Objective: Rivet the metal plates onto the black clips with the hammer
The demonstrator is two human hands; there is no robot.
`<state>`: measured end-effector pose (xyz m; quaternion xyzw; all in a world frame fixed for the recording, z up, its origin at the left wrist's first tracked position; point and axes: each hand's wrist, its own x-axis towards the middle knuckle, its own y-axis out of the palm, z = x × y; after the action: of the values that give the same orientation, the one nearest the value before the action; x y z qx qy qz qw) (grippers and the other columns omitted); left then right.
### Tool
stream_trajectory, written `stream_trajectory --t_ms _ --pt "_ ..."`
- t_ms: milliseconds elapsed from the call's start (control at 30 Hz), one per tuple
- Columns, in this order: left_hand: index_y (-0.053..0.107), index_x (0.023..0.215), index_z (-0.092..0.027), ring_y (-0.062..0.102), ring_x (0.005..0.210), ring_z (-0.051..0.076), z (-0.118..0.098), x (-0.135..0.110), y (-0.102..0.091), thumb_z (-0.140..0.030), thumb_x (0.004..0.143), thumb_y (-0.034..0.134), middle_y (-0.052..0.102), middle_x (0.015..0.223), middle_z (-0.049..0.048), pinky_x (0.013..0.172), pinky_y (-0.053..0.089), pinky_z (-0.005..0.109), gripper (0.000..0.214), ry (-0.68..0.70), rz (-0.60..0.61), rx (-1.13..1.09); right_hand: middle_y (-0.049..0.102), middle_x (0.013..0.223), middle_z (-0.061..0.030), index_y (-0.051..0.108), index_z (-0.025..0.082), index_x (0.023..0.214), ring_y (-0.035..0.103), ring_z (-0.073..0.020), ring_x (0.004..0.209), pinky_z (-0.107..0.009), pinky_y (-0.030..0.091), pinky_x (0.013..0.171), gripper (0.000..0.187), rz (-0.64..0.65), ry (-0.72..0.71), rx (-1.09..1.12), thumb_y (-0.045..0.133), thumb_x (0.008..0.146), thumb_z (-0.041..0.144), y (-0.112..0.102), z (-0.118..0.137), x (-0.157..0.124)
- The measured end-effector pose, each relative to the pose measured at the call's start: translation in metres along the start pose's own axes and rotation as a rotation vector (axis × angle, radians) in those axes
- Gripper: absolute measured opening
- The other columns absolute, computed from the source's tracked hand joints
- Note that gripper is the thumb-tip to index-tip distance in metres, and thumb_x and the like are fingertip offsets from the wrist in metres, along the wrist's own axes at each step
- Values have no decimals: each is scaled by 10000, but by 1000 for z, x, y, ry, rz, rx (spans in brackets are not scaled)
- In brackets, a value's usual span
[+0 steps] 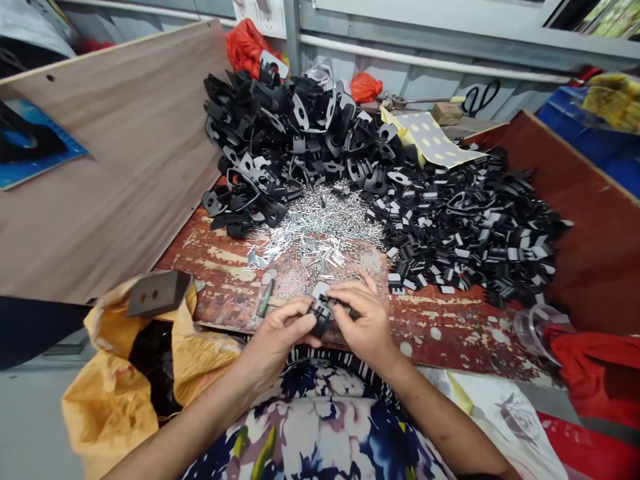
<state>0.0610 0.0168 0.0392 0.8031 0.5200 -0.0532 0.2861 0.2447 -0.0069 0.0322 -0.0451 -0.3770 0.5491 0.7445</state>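
My left hand pinches a black hair claw clip near the table's front edge. My right hand grips the same clip from the other side, its thumb and forefinger on the upper part. Fingers cover much of the clip, so I cannot tell whether its halves are joined. Just beyond the hands lie loose metal pins, with small shiny metal pieces heaped behind them. Left of my left hand is a tool with a green end.
Large black clip halves are piled at the back, smaller ones at the right. Wooden boards flank the table, left and right. A yellow sack stands front left, a dark block on its rim. A clear plastic cup sits front right.
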Motion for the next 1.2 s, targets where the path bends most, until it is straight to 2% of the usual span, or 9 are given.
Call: stream_trajectory --t_ms 133,433,667,733,833,900,1000,1100,1200 --pt "784 738 -184 583 787 166 1 1 10 -414 739 853 610 975 73 632 565 265 240 35 48 -49 809 962 -25 775 281 974 759 -225 942 -638 304 1202 238 -35 -4 1 596 893 147 10 10 -10" --pt "767 744 -170 547 672 129 4 -1 -2 -403 772 841 562 807 33 570 508 238 246 -13 104 -82 794 942 8 742 288 1006 751 -209 934 -622 293 1226 251 31 6 58 565 906 140 12 16 -21" --pt "739 687 -154 531 639 86 11 13 -19 -486 753 823 513 1411 116 509 474 248 349 71 -11 151 789 1065 42 705 387 1227 746 -196 987 -368 585 993 423 352 162 54 559 925 129 10 12 -23" --pt "725 691 -154 520 625 90 11 14 -24 -475 757 818 606 1279 115 519 447 239 341 50 -3 160 797 994 62 743 378 1166 746 -181 935 -344 588 947 358 426 139 15 584 938 152 -2 -3 -7" --pt "714 753 -169 509 581 95 8 11 -28 -450 751 831 620 816 15 575 418 231 304 2 -10 135 793 941 10 771 286 1077 721 -188 898 -370 560 915 241 258 194 -122 562 976 222 -23 -43 25" --pt "698 782 -175 537 593 100 6 8 -28 -442 743 842 566 744 -26 628 425 236 306 -15 -38 136 772 953 -46 764 238 1028 691 -214 916 -392 520 909 217 152 217 -277 556 966 226 -32 -72 44" --pt "671 794 -177 573 625 110 5 5 -27 -456 738 840 571 793 -28 660 427 248 331 -29 -43 166 720 904 -61 738 227 885 644 -238 923 -389 471 891 102 182 178 -382 637 890 221 -33 -101 59" --pt "656 810 -188 568 656 132 6 6 -27 -462 785 789 559 778 -24 676 436 270 306 -9 6 258 685 923 -73 683 215 815 612 -243 958 -379 449 888 88 214 147 -343 622 873 185 -31 -101 58" --pt "643 791 -202 555 727 171 2 8 -27 -437 858 705 564 792 -1 678 434 295 253 149 27 504 670 861 -43 639 211 822 613 -192 843 -331 467 812 133 267 152 -243 554 918 176 -37 -78 48"
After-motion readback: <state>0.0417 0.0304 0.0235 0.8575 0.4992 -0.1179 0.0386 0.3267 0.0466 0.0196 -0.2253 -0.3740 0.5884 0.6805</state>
